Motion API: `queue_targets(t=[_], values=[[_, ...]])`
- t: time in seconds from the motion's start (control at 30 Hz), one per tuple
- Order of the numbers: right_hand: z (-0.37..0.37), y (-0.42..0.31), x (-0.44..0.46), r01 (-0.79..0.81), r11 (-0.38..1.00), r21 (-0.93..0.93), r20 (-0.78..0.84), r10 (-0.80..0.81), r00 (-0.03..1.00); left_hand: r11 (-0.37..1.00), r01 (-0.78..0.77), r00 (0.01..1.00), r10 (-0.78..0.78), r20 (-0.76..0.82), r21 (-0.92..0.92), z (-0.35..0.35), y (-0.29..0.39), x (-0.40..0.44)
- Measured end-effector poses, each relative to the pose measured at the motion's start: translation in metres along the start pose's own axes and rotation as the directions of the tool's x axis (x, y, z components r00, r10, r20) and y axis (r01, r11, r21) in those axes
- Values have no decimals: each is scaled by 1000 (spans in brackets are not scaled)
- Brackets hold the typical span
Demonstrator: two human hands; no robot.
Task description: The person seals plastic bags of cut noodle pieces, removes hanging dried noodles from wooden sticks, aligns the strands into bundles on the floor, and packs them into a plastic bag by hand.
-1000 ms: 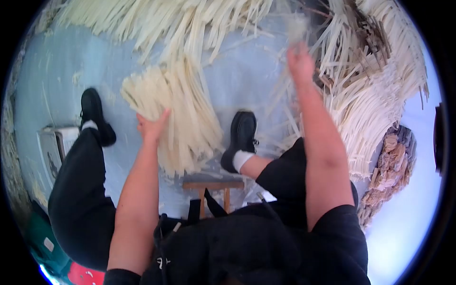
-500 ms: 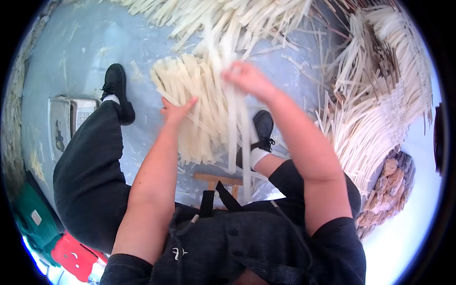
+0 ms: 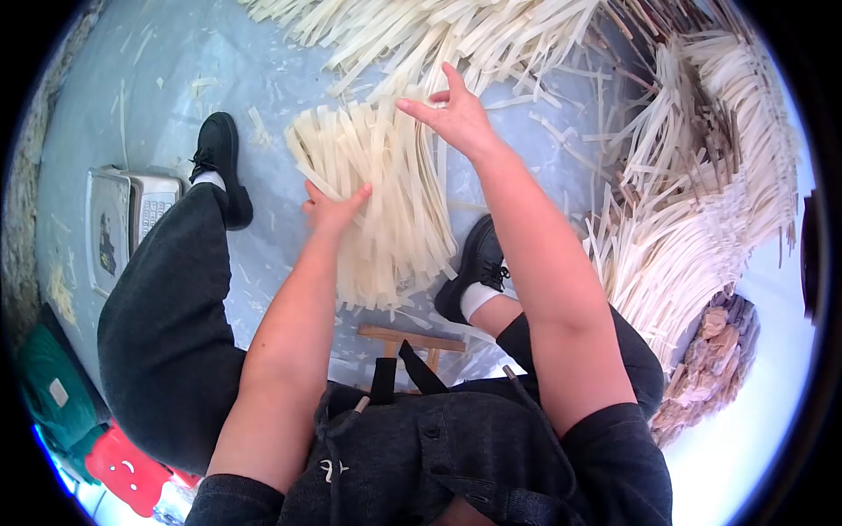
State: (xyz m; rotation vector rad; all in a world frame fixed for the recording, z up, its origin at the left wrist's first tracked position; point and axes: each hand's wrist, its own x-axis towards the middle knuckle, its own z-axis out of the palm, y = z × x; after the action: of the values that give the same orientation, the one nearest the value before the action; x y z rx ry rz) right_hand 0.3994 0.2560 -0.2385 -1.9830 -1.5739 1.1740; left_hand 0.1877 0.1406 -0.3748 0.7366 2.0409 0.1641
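Observation:
A fan-shaped bundle of flat, pale strips [image 3: 395,210] hangs over the blue-grey floor between my feet. My left hand [image 3: 336,206] grips its left side, with the thumb across the front of the strips and the other fingers partly behind them. At the bundle's upper right edge is my right hand [image 3: 452,110], its thumb and forefinger spread apart and nothing held between them. Beyond the hands lies a wide pile of similar pale strips [image 3: 438,35].
More strips [image 3: 667,254] are heaped at the right, beside brownish bundled material [image 3: 715,364]. A scale with a keypad [image 3: 145,215] stands left of my leg. A small wooden stool [image 3: 412,339] is near my body. Green [image 3: 57,386] and red [image 3: 127,469] objects lie lower left.
My right hand came from the pile at the upper right to the bundle with strips, then let them go and opened. The bundle looks fuller on its right side. My left hand keeps its hold.

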Motion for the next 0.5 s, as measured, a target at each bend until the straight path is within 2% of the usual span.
queue_targets(t=[0.03, 0.07, 0.13, 0.2, 0.23, 0.27, 0.3, 0.33, 0.37, 0.43, 0.5], values=[[10, 17, 5, 59, 998, -12, -136, -60, 989, 1000, -10, 1000, 10, 9, -9, 0, -1, 1], [20, 37, 6, 55, 998, -10, -140, -56, 989, 1000, -13, 1000, 13, 11, -5, 1, 0, 1], [38, 75, -2, -170, 983, 70, -78, 176, 981, 1000, -15, 1000, 15, -24, 9, 3, 0, 0], [60, 92, -29, -333, 938, 96, 28, 332, 943, 1000, -8, 999, 8, -35, -5, 6, -1, -1], [75, 94, -35, -339, 935, 102, 29, 338, 941, 1000, -3, 999, 2, -47, -19, 5, 0, -4], [93, 94, -40, -282, 950, 131, 107, 269, 957, 1000, -2, 999, 1, -46, -9, 8, 3, -8], [104, 94, -43, -227, 960, 165, 182, 197, 963, 988, 14, 1000, -15, -5, -155, 8, 11, -20], [103, 85, -44, -235, 957, 169, 184, 204, 961, 954, 36, 999, -26, 38, -298, 10, 15, -27], [98, 77, -42, -231, 953, 196, 232, 184, 955, 956, 37, 999, -26, 42, -290, 14, 13, -26], [89, 82, -30, -233, 947, 222, 269, 171, 948, 905, -46, 999, 42, -19, -423, 26, 9, -21], [68, 108, -17, -224, 954, 199, 290, 161, 943, 924, -61, 998, 52, -35, -378, 28, 5, -16]])
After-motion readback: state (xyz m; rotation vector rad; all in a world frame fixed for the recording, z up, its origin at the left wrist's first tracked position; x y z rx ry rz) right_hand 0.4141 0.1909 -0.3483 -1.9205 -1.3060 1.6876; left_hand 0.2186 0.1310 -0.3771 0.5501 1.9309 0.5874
